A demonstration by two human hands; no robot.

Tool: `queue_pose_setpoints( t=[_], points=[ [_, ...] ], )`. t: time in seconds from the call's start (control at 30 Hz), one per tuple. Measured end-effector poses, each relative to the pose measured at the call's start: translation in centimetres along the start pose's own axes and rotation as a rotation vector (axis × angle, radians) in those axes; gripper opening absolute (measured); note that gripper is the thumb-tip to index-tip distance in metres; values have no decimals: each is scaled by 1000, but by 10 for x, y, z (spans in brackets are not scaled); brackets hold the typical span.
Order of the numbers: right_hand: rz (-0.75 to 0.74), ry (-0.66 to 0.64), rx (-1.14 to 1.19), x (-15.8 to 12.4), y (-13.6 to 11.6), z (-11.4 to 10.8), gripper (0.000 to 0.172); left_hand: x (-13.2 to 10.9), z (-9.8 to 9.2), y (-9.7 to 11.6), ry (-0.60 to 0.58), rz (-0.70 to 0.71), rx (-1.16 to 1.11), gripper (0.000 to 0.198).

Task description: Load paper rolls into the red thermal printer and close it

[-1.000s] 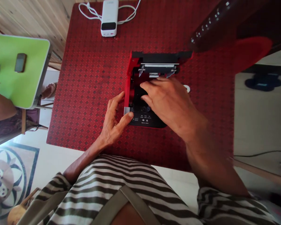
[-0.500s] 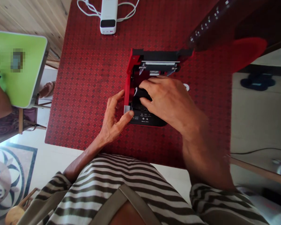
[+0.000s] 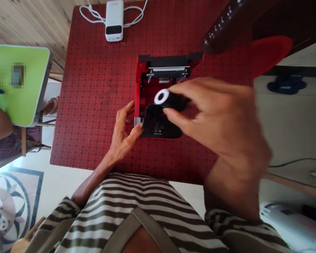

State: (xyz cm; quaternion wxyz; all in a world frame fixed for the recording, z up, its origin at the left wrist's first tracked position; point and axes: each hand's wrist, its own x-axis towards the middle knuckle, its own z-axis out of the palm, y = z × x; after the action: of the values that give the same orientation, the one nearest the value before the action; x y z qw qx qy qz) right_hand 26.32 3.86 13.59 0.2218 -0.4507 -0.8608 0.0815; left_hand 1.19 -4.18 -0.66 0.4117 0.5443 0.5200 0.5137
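Right hand (image 3: 213, 116): pinching a black roll (image 3: 173, 100) between thumb and fingers, palm side well clear. White ring at the roll's end faces left, out of the grip; held by the other end, presumably so that the ring side stays free. A dark, glossy flap (image 3: 153, 117) hangs just below the pinch; cannot tell whether it is the roll's loose end. Hand blurred, hidden fingertips unreadable.

Under and to the left of the grip: red-and-black machine (image 3: 137, 91), lid (image 3: 170, 61) standing up on the far side, which leaves the hollow open to the roll.

Left hand (image 3: 124, 131): left of the grip, spread, thumb on the machine's near corner, fingers along its side wall. Clasps nothing; likely there to keep the machine from sliding on the table (image 3: 89, 105).

Beyond the grip, far left: white power bank (image 3: 114, 17), well apart.
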Motion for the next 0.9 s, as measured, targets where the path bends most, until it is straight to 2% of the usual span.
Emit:
queue_pose_setpoints(
  t=[0.03, 0.1, 0.17, 0.2, 0.27, 0.33, 0.47, 0.57, 0.73, 0.83, 0.9],
  points=[
    [41, 84, 50, -11, 5, -8, 28, 0, -1, 0, -2, -3, -3, 81],
    [181, 241, 268, -37, 16, -18, 25, 1, -3, -1, -4, -10, -10, 81],
    [310, 409, 518, -65, 27, -15, 28, 1, -4, -1, -5, -20, -14, 81],
    [371, 431, 616, -78, 32, -10, 31, 1, -5, -2, -8, -22, -14, 80],
    [516, 347, 678, -103, 41, 8, 33, 2, -7, -2, -12, -22, -14, 78],
    [620, 265, 591, -122, 48, 29, 31, 4, -10, -3, -16, -5, -18, 77],
    [643, 128, 539, -140, 49, 68, 33, 6, -12, -1, -16, 39, -2, 75],
    [630, 124, 553, -139, 47, 88, 34, 7, -11, 3, 2, 41, 17, 73],
    [615, 195, 596, -135, 52, 107, 36, 7, -7, 8, 9, 20, 13, 74],
    [606, 159, 636, -138, 55, 108, 37, 7, -7, 9, 3, 21, 13, 74],
    [605, 125, 684, -142, 58, 103, 46, 6, -9, 9, -9, 24, 2, 74]
  ],
)
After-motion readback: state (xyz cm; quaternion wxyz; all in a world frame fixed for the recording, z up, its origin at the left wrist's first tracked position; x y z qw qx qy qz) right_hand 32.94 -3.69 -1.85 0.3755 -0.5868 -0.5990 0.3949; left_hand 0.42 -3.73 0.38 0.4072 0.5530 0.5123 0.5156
